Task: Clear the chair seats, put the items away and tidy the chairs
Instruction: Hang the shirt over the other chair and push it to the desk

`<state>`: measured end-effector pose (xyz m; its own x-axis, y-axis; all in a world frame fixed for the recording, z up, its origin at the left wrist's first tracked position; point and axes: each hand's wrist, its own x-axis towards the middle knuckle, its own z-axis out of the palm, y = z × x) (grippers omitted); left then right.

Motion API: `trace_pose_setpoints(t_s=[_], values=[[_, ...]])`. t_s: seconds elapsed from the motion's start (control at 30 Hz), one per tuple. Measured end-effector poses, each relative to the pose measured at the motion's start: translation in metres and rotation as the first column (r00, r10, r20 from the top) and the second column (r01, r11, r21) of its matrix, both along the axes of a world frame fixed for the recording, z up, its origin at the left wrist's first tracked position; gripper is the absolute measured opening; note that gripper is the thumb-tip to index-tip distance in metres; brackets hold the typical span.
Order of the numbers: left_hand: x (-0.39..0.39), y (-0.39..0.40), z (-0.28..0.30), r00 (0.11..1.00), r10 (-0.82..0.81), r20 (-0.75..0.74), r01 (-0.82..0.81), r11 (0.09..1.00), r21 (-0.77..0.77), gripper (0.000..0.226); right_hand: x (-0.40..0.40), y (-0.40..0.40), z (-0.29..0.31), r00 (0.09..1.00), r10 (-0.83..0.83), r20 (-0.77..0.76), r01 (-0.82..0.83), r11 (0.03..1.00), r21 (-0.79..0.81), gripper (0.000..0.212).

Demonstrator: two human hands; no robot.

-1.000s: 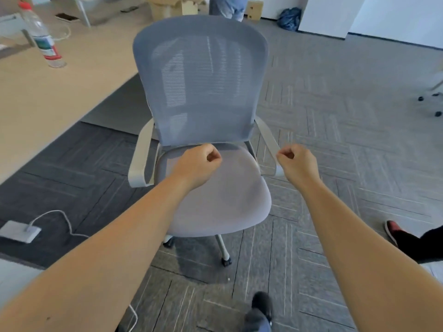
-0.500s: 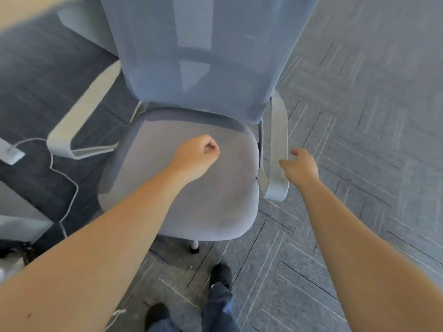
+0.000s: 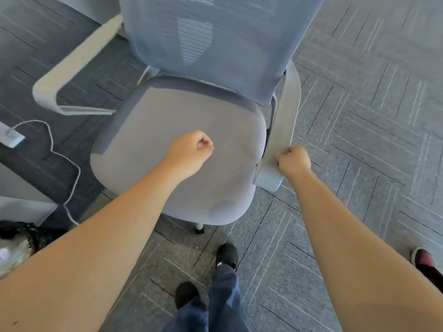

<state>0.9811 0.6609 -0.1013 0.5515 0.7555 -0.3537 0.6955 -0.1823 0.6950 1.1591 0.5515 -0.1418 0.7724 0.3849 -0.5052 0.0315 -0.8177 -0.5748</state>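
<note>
A grey office chair with a blue mesh back (image 3: 215, 41) stands right in front of me, its fabric seat (image 3: 153, 130) bare. My right hand (image 3: 293, 161) is closed around the front end of the chair's right white armrest (image 3: 286, 109). My left hand (image 3: 191, 152) hovers over the middle of the seat as a loose fist with nothing in it. The left armrest (image 3: 72, 75) sticks out toward the desk side.
A white power adapter (image 3: 10, 137) and its cable (image 3: 62, 161) lie on the dark carpet at left, beside a white desk panel (image 3: 21, 204). A dark bag (image 3: 21, 238) sits at the lower left. My shoes (image 3: 227, 256) are below the seat; another person's red shoe (image 3: 423, 258) is at right.
The view tipped down and closer to the chair. My right hand went from a free fist beside the armrest to gripping its front end. My left fist stays over the seat.
</note>
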Motion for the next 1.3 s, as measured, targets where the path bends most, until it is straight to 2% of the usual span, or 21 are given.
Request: trace_pose_setpoints(t_s=[0.13,0.2,0.23,0.27,0.33,0.4,0.43,0.5,0.57,0.67,0.77,0.97,1.1,1.23,1.3], values=[[-0.033,-0.014,0.008,1.0,0.009,-0.01,-0.009,1.0,0.007,0.017,-0.043,-0.019,0.002,0.984,-0.018,-0.179,0.029,0.998,0.057,0.005],[-0.045,-0.024,0.012,0.999,0.006,-0.034,-0.005,1.0,0.02,0.019,-0.06,-0.03,0.012,0.956,0.012,-0.294,0.004,0.998,0.056,0.02],[-0.05,-0.03,0.015,0.999,0.009,-0.037,-0.008,1.0,0.024,0.018,-0.065,-0.036,0.018,0.953,0.046,-0.299,-0.034,0.998,0.046,0.022],[-0.053,-0.035,0.019,0.999,0.014,-0.034,-0.013,1.0,0.025,0.018,-0.069,-0.042,0.026,0.966,0.077,-0.246,-0.071,0.997,0.036,0.022],[-0.056,-0.045,0.029,0.999,0.022,-0.024,-0.022,1.0,0.019,0.021,-0.066,-0.053,0.044,0.997,0.071,-0.04,-0.068,0.995,0.067,0.023],[-0.055,-0.055,0.041,1.0,0.027,-0.006,-0.027,1.0,0.016,0.023,-0.057,-0.066,0.068,0.995,-0.063,0.08,0.049,0.986,0.16,0.017],[-0.053,-0.06,0.047,0.999,0.031,0.013,-0.031,0.999,0.021,0.024,-0.053,-0.074,0.082,0.984,-0.15,0.099,0.124,0.966,0.227,0.016],[-0.046,-0.072,0.061,0.998,0.03,0.061,-0.032,0.999,0.033,0.026,-0.041,-0.089,0.108,0.957,-0.27,0.108,0.222,0.919,0.326,0.037],[-0.037,-0.085,0.074,0.993,0.02,0.114,-0.022,1.0,0.022,0.029,-0.031,-0.098,0.129,0.952,-0.284,0.116,0.219,0.894,0.39,0.045],[-0.021,-0.102,0.097,0.983,0.024,0.18,-0.025,1.0,0.001,0.036,-0.022,-0.101,0.154,0.961,-0.277,0.005,0.238,0.834,0.499,0.043],[-0.008,-0.113,0.124,0.967,0.058,0.247,-0.064,0.998,0.015,0.04,-0.02,-0.096,0.184,0.967,-0.199,-0.157,0.253,0.744,0.618,0.041],[0.003,-0.126,0.171,0.939,0.112,0.325,-0.137,0.989,0.052,0.042,-0.029,-0.08,0.225,0.947,0.017,-0.322,0.228,0.671,0.705,0.041],[0.011,-0.132,0.191,0.912,0.109,0.396,-0.151,0.986,0.076,0.039,-0.032,-0.091,0.23,0.936,0.084,-0.343,0.176,0.731,0.659,0.034],[0.018,-0.139,0.211,0.904,0.108,0.413,-0.165,0.981,0.103,0.049,-0.022,-0.101,0.239,0.91,0.302,-0.285,-0.092,0.816,0.571,0.033],[0.025,-0.143,0.219,0.893,0.114,0.435,-0.175,0.979,0.104,0.047,-0.016,-0.102,0.246,0.928,0.299,-0.22,-0.134,0.823,0.553,0.03]])
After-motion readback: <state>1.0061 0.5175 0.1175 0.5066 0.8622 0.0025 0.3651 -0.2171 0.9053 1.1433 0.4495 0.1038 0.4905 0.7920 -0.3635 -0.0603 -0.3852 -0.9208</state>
